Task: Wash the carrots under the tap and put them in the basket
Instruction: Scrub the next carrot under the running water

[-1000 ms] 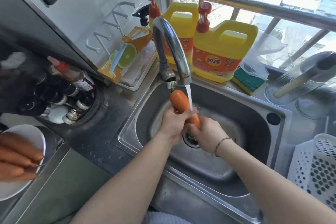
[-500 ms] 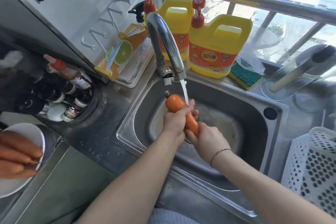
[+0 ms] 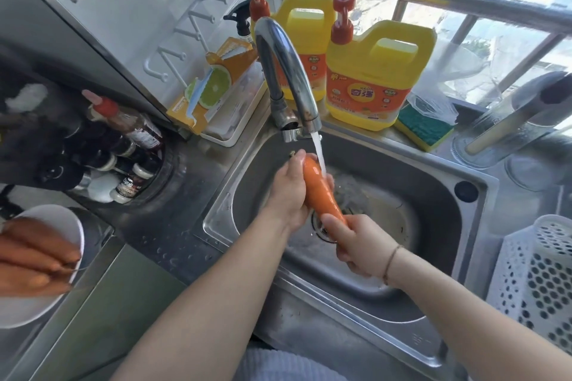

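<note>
Carrot (image 3: 320, 192) held over the sink (image 3: 402, 176), its thick end in the stream of water from the tap (image 3: 288, 71). Left hand (image 3: 289, 195) wraps the upper part; right hand (image 3: 356, 244) grips the thin lower end. More carrots (image 3: 34, 254) lie on a white plate (image 3: 72, 223) at left. White perforated basket (image 3: 538, 284) stands on the worktop (image 3: 173, 226) at right.

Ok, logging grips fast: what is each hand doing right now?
Left hand: closed round the carrot's thick end, under the tap.
Right hand: closed round its thin end.
</note>
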### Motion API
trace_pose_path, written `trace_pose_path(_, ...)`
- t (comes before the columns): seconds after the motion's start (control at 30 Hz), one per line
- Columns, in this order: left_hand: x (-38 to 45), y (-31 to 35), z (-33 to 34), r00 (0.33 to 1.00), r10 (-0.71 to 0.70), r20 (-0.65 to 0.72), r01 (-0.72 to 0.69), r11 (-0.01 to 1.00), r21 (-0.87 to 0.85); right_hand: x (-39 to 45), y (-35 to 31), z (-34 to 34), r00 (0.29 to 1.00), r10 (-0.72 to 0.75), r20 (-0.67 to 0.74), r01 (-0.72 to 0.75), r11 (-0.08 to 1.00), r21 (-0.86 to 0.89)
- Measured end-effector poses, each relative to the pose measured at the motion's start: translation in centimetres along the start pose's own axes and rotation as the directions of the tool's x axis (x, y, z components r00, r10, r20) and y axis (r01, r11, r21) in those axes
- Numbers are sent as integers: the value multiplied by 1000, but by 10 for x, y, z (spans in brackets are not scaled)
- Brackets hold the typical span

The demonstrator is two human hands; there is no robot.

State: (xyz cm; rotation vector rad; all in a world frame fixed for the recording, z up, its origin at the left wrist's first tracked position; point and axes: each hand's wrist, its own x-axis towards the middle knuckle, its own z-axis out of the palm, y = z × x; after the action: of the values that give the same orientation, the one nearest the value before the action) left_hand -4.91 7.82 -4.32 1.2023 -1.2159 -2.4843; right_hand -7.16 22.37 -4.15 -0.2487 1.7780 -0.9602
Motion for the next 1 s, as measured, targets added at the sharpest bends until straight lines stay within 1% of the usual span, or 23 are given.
trace_pose_path(0.03,1,1,4,998,-19,-60,18,1000,-12,1,1,4,993,-59,-105,37,979,-199)
trace_pose_path(0.07,2,3,7,994,-47,-103,44,999,-32,3,1,6,978,-101,-181,35,941,-337)
trace_pose_path(0.1,3,5,10,988,-76,-137,69,996,-54,3,2,7,965,-119,-232,9,905,-425)
trace_pose_path(0.17,3,6,15,973,-118,-200,102,991,-88,3,6,11,948,-118,-296,-66,836,-544)
trace_pose_path(0.2,4,5,16,967,-113,-230,98,992,-74,4,10,12,938,-132,-321,-95,793,-602)
trace_pose_path(0.23,5,4,16,963,-93,-252,88,996,-32,6,14,13,926,-165,-339,-108,746,-657)
trace_pose_path(0.27,5,3,14,966,-73,-247,81,997,20,8,18,11,915,-204,-349,-98,727,-680)
trace_pose_path(0.3,5,2,12,977,-58,-203,73,995,68,10,22,6,913,-228,-337,-58,746,-663)
trace_pose_path(0.33,5,0,6,991,-50,-123,62,993,103,14,27,-1,926,-233,-298,9,801,-599)
trace_pose_path(0.37,4,-1,-1,998,-53,-22,55,991,125,16,32,-9,947,-219,-234,82,871,-485)
trace_pose_path(0.4,3,-2,-7,996,-58,73,48,990,133,17,35,-18,968,-193,-160,132,936,-326)
trace_pose_path(0.43,2,-2,-13,987,-58,153,38,990,134,16,38,-24,983,-163,-83,151,979,-135)
trace_pose_path(0.47,1,-2,-17,975,-53,217,26,992,127,15,41,-29,990,-139,-8,139,990,36)
trace_pose_path(0.5,2,-1,-19,962,-47,270,17,994,113,13,43,-32,990,-132,48,125,982,140)
trace_pose_path(0.53,1,0,-20,951,-42,306,14,995,94,13,45,-35,987,-137,83,120,976,182)
trace_pose_path(0.6,1,5,-20,938,-53,342,34,998,61,13,47,-39,983,-155,103,135,975,174)
trace_pose_path(0.63,1,7,-20,935,-61,350,46,998,51,14,47,-40,983,-162,84,150,980,132)
trace_pose_path(0.7,2,10,-21,932,-64,358,56,998,32,15,44,-42,979,-203,-20,201,978,-52)
trace_pose_path(0.77,3,8,-22,946,-49,319,49,999,8,19,44,-41,945,-287,-156,233,927,-293)
trace_pose_path(0.83,6,3,-22,968,-24,249,25,1000,0,22,43,-39,916,-321,-242,174,859,-481)
trace_pose_path(0.9,8,-1,-24,979,1,202,-2,1000,6,24,42,-36,900,-330,-286,99,793,-601)
trace_pose_path(1.0,8,-2,-28,984,9,180,-15,999,30,24,41,-34,896,-323,-306,45,750,-659)
